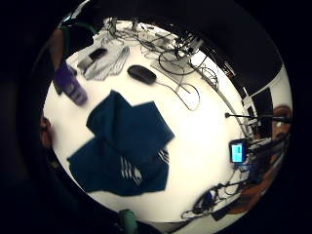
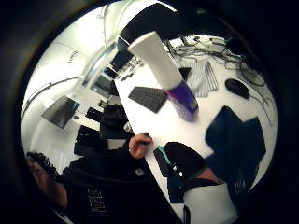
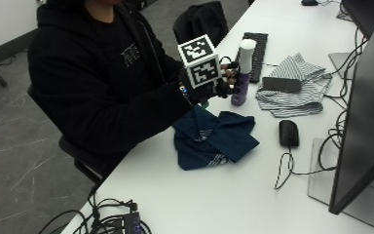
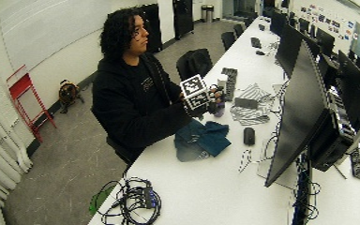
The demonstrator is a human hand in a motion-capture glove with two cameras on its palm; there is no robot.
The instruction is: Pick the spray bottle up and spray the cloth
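A purple spray bottle (image 3: 241,80) with a tall white top is upright near the table's left edge, beside a keyboard. My gloved right hand (image 3: 214,85) is against its near side, fingers curled round the bottle. I cannot tell whether its base rests on the table or hangs just above it. The thumb side palm view shows the spray bottle (image 2: 167,74) close by. A crumpled dark blue cloth (image 3: 214,138) with white stripes lies on the white table (image 3: 239,195), just in front of and below the hand. The little finger side palm view also looks down on this cloth (image 1: 127,146).
A grey striped cloth (image 3: 300,100) with a dark flat object (image 3: 281,84) on it lies right of the bottle. A black keyboard (image 3: 257,48) sits behind, a black mouse (image 3: 289,132) and its cable right of the blue cloth. A monitor (image 3: 368,107) stands along the right side. The bare hand (image 2: 140,144) rests at the table edge.
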